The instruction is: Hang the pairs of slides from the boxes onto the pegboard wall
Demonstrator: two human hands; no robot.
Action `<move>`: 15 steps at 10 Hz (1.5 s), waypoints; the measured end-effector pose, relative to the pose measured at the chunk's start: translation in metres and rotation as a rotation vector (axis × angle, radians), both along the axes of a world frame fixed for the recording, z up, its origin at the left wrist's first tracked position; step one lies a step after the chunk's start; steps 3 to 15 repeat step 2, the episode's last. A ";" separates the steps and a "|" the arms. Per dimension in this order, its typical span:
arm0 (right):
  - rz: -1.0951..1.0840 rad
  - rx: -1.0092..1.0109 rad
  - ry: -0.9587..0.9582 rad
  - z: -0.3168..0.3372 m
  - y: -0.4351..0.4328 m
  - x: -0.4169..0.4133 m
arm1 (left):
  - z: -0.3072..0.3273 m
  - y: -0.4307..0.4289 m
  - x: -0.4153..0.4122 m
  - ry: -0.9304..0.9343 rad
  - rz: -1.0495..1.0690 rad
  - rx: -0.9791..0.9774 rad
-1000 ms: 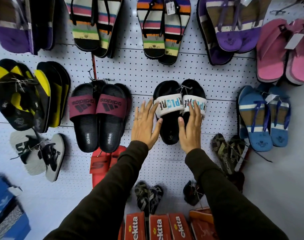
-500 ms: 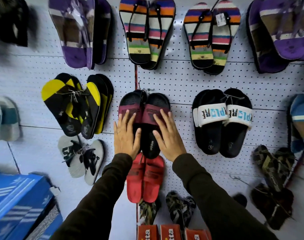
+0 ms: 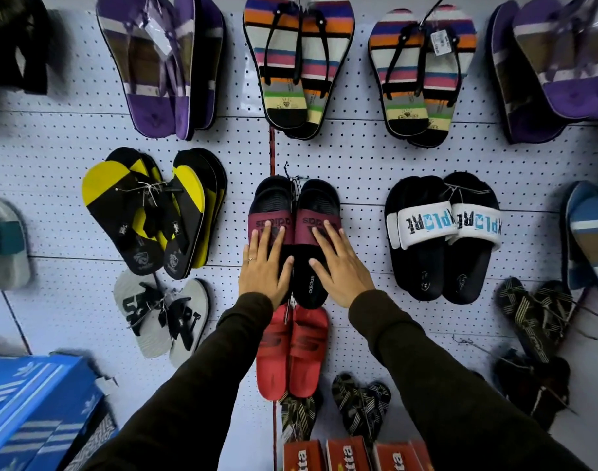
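A pair of black slides with maroon straps [image 3: 316, 203] hangs on the white pegboard wall [image 3: 362, 161] at the centre. My left hand [image 3: 265, 266] lies flat on the left slide, fingers spread, tips on its strap. My right hand [image 3: 340, 263] lies flat on the right slide the same way. Neither hand grips anything. To the right hangs a black pair with white printed straps [image 3: 442, 229]. A red pair [image 3: 292, 351] hangs just below my hands.
Many other pairs cover the pegboard: yellow-black flip-flops [image 3: 151, 212], grey ones [image 3: 161, 317], striped ones [image 3: 297, 62], purple ones [image 3: 161, 62]. Blue shoe boxes [image 3: 35, 409] sit at lower left, orange boxes [image 3: 352, 453] along the bottom edge.
My hands left the white-strapped pair and moved left onto the maroon-strapped pair, where they now rest slightly higher on the straps. The view shifted left and closer.
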State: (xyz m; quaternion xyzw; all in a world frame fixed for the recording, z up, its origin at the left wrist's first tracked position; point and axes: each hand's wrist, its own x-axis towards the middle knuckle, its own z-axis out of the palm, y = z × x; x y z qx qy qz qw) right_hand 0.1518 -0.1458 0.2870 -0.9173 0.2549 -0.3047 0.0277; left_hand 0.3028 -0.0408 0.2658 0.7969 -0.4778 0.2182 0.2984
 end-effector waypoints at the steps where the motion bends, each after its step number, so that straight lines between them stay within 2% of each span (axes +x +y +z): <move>1: 0.096 0.087 -0.085 0.033 0.015 -0.026 | 0.008 0.007 -0.011 0.033 0.025 -0.025; 2: 0.191 0.160 -0.529 0.090 0.028 -0.090 | 0.022 0.004 -0.031 0.014 0.014 -0.090; 15: 0.191 0.160 -0.529 0.090 0.028 -0.090 | 0.022 0.004 -0.031 0.014 0.014 -0.090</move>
